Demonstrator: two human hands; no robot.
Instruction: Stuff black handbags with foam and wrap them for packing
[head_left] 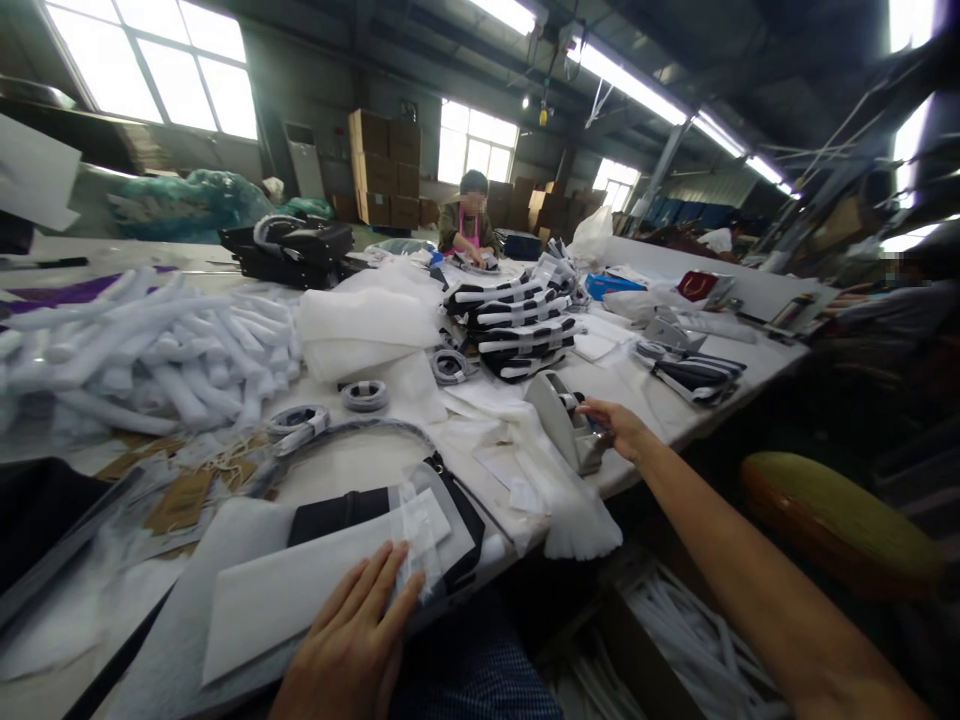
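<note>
My left hand (356, 620) lies flat, fingers stretched, on a white sheet (292, 580) and a clear plastic piece (421, 535). These cover part of a black handbag (341, 515) at the table's near edge. The bag's wrapped handle (375, 425) arches behind it, and white foam padding (176, 620) shows at its left. Out to the right, my right hand (616, 428) has its fingers bent around the front of a grey tape dispenser (559, 420). Whether tape is pinched between the fingertips I cannot make out.
White foam tubes (150, 350) are heaped at left. Wrapped black-and-white straps (517, 320) are stacked mid-table, near coiled straps (364, 395). A foam strip (577, 520) hangs over the front edge. A stool (832, 520) stands at right. A person (472, 225) works across the table.
</note>
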